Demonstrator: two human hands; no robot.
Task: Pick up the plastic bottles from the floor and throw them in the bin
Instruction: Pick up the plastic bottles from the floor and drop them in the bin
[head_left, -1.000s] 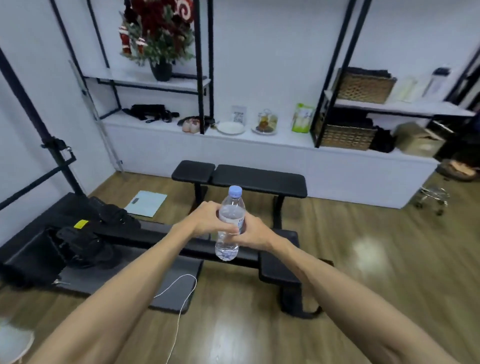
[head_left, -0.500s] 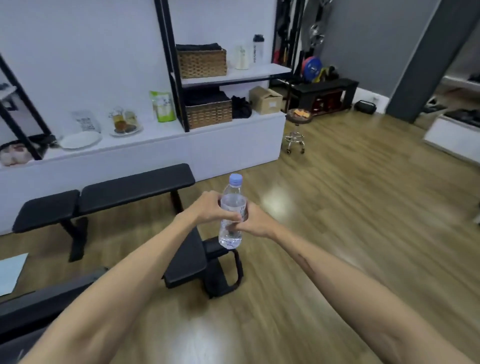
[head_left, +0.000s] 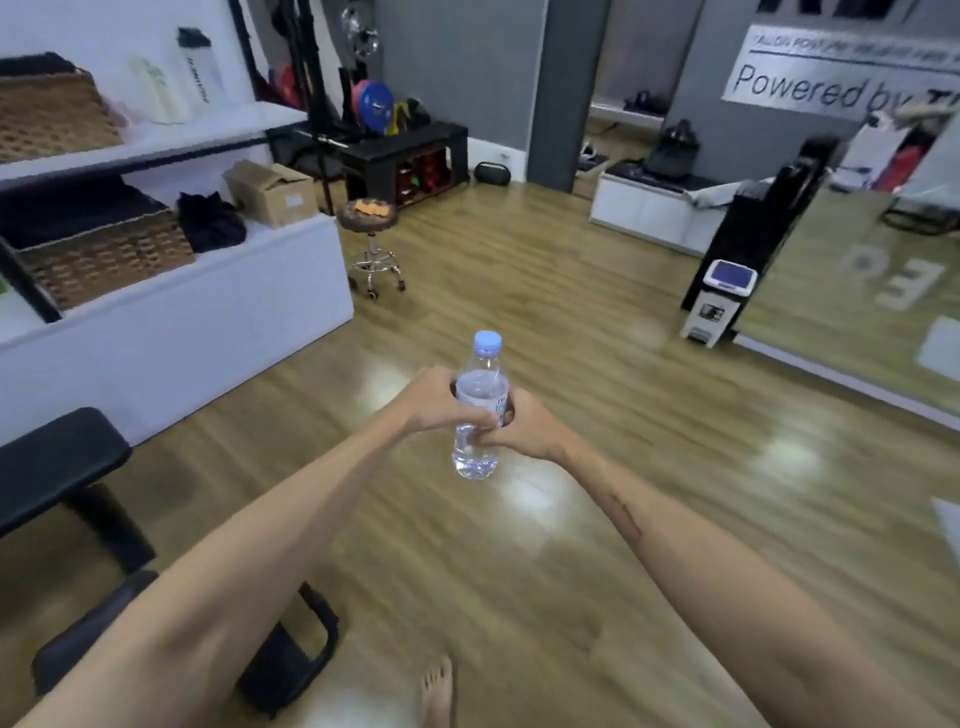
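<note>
Head view shows you both hands, left (head_left: 441, 397) and right (head_left: 524, 428), with grip curled round the upright bottle (head_left: 479, 410) at frame centre, open wooden floor (head_left: 545, 291) stretching to the bin (head_left: 719, 301) at right.

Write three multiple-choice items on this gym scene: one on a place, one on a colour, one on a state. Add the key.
1. The bin stands
A. on the floor by the mirror wall, ahead to the right
B. on the white shelf
C. under the black bench

2. The bottle has a cap that is
A. red
B. light blue
C. black

3. The bottle is
A. lying on the floor
B. inside the bin
C. held upright by both hands

Key: A, it sits on the floor at the mirror's foot; B, pale blue cap on top; C, left hand and right hand wrap it.
</note>
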